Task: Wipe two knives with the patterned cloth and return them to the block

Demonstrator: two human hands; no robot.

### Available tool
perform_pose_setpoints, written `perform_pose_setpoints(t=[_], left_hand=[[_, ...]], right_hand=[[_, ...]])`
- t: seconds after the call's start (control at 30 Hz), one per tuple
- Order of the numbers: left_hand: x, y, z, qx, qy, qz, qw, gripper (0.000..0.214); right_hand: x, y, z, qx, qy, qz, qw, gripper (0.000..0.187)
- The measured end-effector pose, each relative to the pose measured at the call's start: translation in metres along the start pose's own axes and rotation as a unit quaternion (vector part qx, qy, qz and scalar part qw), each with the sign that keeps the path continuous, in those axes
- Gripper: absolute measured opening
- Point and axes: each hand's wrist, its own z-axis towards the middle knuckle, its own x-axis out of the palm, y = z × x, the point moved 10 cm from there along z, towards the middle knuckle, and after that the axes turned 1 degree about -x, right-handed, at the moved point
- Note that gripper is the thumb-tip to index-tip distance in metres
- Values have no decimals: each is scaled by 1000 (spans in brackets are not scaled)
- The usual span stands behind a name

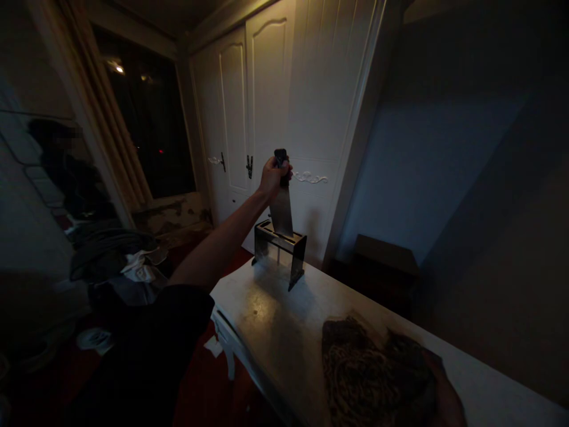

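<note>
My left hand [272, 177] is stretched out and shut on the dark handle of a broad cleaver [281, 210]. The blade points straight down, and its lower edge is inside the top slot of a dark knife rack [284, 252]. The rack stands at the far end of a white table [262, 320]. My right hand [444, 394] lies low at the near right on a dark patterned cloth [364, 367] spread over the table. The room is dim, so that hand's fingers are hard to make out.
White wardrobe doors [267, 107] stand behind the rack, with a dark window [146, 124] and curtain [104, 130] to their left. Piled clothes [124, 261] lie on the floor at left. A brown box [386, 255] sits by the right wall. A dim figure [57, 166] is at far left.
</note>
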Motion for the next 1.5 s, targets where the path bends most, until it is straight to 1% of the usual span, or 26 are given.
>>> perform_pose_setpoints(t=[0.1,0.27,0.37,0.43,0.53,0.6,0.67,0.87,1.0,1.13,1.27,1.43,1.5], left_hand=[[3,5,5,3,8,2,1000,11],[8,14,6,-7,21,-3,1000,11],[10,18,5,-8,25,-5,1000,10],[11,21,5,-10,29,-5,1000,11],[11,26,6,-17,31,3,999,10],[10,30,6,-25,27,9,999,10],[10,33,7,-32,26,9,999,10],[13,35,9,-33,33,-11,999,10],[17,35,6,-46,38,-9,998,9],[25,32,2,-46,62,-6,997,9],[30,33,-1,-55,73,0,996,9],[32,34,0,-55,73,7,996,8],[31,35,0,-58,66,13,996,7]], right_hand=[[-2,-5,6,8,9,4,1000,42],[1,-5,2,25,9,6,1000,42],[1,-8,1,38,13,12,999,45],[1,-8,4,26,17,16,999,45],[-1,-2,8,-15,19,12,1000,39],[0,0,8,-21,24,8,999,37],[2,0,6,-13,26,3,1000,39],[3,-2,0,17,3,16,1000,45],[0,-2,4,6,10,1,1000,42],[0,-6,6,20,12,-8,1000,43],[3,1,-1,15,-8,16,1000,45],[10,-3,-13,79,-15,46,996,50],[11,-3,-15,88,-15,47,995,51]])
